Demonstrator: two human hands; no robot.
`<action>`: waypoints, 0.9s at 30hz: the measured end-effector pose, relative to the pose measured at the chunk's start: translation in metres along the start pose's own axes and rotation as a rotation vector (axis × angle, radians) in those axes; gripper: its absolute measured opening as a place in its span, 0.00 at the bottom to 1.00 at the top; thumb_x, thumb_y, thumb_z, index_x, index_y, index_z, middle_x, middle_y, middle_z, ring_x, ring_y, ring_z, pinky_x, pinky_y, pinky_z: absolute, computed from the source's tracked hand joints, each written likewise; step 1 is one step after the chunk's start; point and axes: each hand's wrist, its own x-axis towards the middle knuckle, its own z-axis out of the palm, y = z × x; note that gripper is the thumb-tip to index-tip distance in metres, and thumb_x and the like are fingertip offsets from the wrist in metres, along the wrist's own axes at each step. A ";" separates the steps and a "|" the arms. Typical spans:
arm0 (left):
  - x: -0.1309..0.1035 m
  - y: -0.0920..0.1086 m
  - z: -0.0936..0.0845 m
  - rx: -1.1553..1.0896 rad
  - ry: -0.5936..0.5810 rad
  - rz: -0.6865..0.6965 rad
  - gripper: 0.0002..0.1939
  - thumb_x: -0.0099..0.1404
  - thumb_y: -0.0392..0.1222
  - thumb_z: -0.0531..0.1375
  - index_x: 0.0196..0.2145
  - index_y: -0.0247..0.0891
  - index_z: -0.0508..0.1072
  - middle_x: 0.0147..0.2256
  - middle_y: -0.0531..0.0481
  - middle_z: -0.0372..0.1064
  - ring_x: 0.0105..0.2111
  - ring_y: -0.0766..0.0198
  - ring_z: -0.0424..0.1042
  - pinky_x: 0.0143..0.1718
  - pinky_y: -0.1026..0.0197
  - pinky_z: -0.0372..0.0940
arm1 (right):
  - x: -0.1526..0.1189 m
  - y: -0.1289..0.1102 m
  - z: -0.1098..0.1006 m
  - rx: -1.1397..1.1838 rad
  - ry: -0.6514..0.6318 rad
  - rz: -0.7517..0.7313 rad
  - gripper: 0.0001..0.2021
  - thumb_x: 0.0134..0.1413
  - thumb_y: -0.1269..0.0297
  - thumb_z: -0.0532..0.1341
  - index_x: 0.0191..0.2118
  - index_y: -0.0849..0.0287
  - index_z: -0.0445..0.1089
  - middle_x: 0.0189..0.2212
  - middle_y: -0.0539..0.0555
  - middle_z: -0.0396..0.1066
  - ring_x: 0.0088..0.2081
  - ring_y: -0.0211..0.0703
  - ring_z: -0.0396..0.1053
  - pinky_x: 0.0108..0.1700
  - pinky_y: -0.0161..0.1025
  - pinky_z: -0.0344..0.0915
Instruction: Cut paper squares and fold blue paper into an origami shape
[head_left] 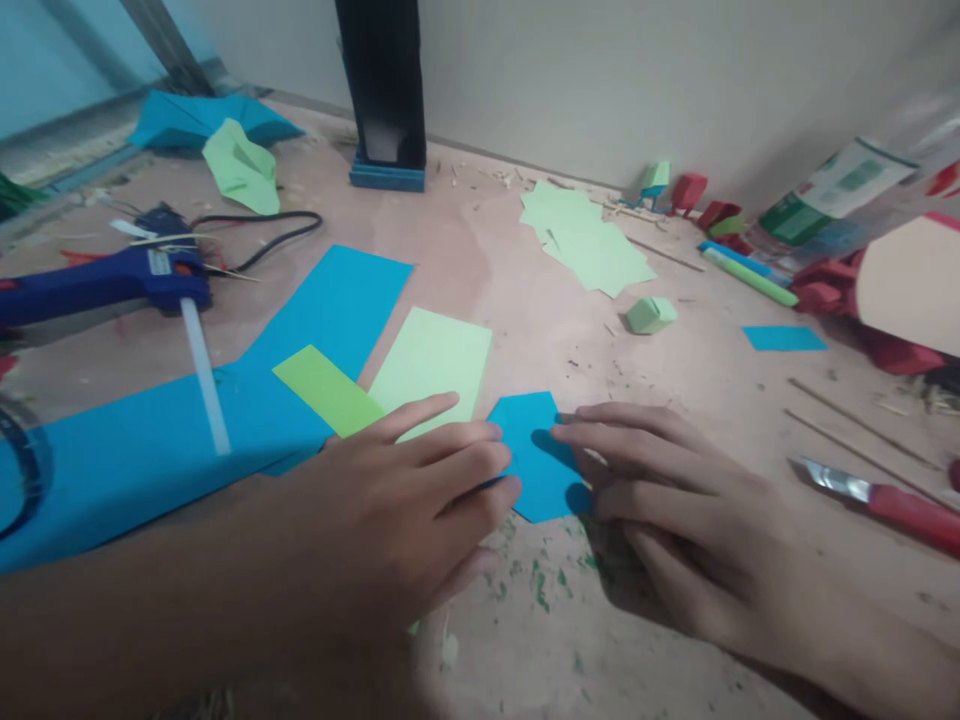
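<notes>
A small blue piece of paper (534, 462) with angled corners is between my two hands on the worktop. My left hand (420, 490) grips its left edge with curled fingers, the index finger reaching over a pale green sheet (439, 360). On the opposite edge, my right hand (675, 500) holds the paper with its fingers close together. Both thumbs are mostly hidden. Just left of my left hand, a bright green strip (322, 385) lies across larger blue paper (330, 310).
To the left is a blue glue gun (150, 275) with a white glue stick (204, 375). A red-handled cutter (877, 495) and thin sticks (862, 430) lie right. Behind are pale green cutouts (585, 240), a folded green piece (651, 315), a dark upright post (382, 90) and a plastic bottle (832, 195).
</notes>
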 end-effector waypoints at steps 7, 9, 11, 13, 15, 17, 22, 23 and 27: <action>0.002 0.000 -0.005 0.014 -0.038 0.000 0.14 0.79 0.39 0.53 0.56 0.37 0.73 0.52 0.46 0.75 0.61 0.54 0.70 0.71 0.44 0.53 | 0.001 -0.001 -0.002 -0.013 0.004 -0.005 0.14 0.58 0.80 0.57 0.39 0.60 0.78 0.56 0.59 0.78 0.61 0.49 0.70 0.62 0.48 0.70; 0.001 0.001 -0.007 0.014 -0.037 -0.001 0.14 0.79 0.39 0.53 0.56 0.37 0.73 0.53 0.46 0.75 0.61 0.54 0.70 0.70 0.44 0.54 | 0.001 -0.001 -0.002 -0.008 0.005 -0.002 0.13 0.57 0.80 0.57 0.36 0.60 0.77 0.56 0.59 0.78 0.61 0.50 0.69 0.62 0.49 0.70; 0.000 0.002 -0.007 0.006 -0.033 -0.016 0.14 0.79 0.39 0.53 0.56 0.37 0.73 0.53 0.47 0.75 0.62 0.55 0.70 0.71 0.45 0.53 | 0.000 -0.001 -0.002 -0.007 0.000 -0.006 0.13 0.57 0.81 0.57 0.34 0.60 0.76 0.56 0.60 0.78 0.61 0.51 0.69 0.62 0.50 0.70; -0.001 0.003 -0.005 -0.008 -0.029 -0.034 0.14 0.80 0.39 0.53 0.57 0.38 0.73 0.53 0.48 0.75 0.62 0.56 0.69 0.72 0.46 0.51 | -0.001 -0.001 -0.001 -0.010 -0.007 -0.010 0.13 0.57 0.81 0.56 0.35 0.60 0.77 0.57 0.60 0.77 0.61 0.52 0.69 0.61 0.51 0.70; -0.001 0.003 -0.003 -0.016 -0.036 -0.059 0.14 0.80 0.39 0.52 0.58 0.39 0.73 0.54 0.49 0.75 0.63 0.57 0.68 0.73 0.46 0.48 | -0.001 0.000 -0.001 -0.009 -0.004 -0.013 0.14 0.57 0.81 0.56 0.38 0.61 0.78 0.57 0.61 0.77 0.61 0.52 0.69 0.61 0.52 0.70; -0.001 0.002 -0.002 -0.013 -0.049 -0.054 0.15 0.80 0.40 0.52 0.58 0.40 0.72 0.55 0.50 0.74 0.63 0.57 0.67 0.73 0.46 0.46 | -0.001 0.000 -0.001 -0.010 -0.007 -0.015 0.15 0.58 0.81 0.56 0.41 0.62 0.79 0.57 0.61 0.77 0.62 0.52 0.69 0.62 0.52 0.70; -0.002 0.000 -0.001 -0.005 -0.055 -0.030 0.15 0.80 0.42 0.52 0.59 0.41 0.72 0.55 0.50 0.74 0.63 0.57 0.67 0.73 0.47 0.45 | -0.001 0.001 -0.001 0.013 -0.009 -0.013 0.13 0.56 0.81 0.57 0.37 0.61 0.78 0.57 0.61 0.77 0.62 0.51 0.69 0.62 0.50 0.69; -0.002 0.000 -0.001 -0.007 -0.053 -0.039 0.15 0.80 0.42 0.52 0.58 0.41 0.72 0.55 0.50 0.74 0.63 0.58 0.67 0.73 0.47 0.45 | -0.001 0.002 -0.001 0.017 -0.008 -0.012 0.13 0.56 0.81 0.57 0.36 0.61 0.77 0.57 0.61 0.77 0.61 0.51 0.69 0.62 0.50 0.69; -0.002 0.002 -0.002 0.001 -0.050 -0.048 0.15 0.81 0.39 0.50 0.58 0.41 0.72 0.56 0.49 0.73 0.64 0.58 0.66 0.73 0.45 0.46 | -0.002 0.002 0.000 0.004 -0.015 -0.022 0.14 0.56 0.81 0.57 0.40 0.62 0.78 0.58 0.62 0.76 0.63 0.52 0.68 0.63 0.51 0.68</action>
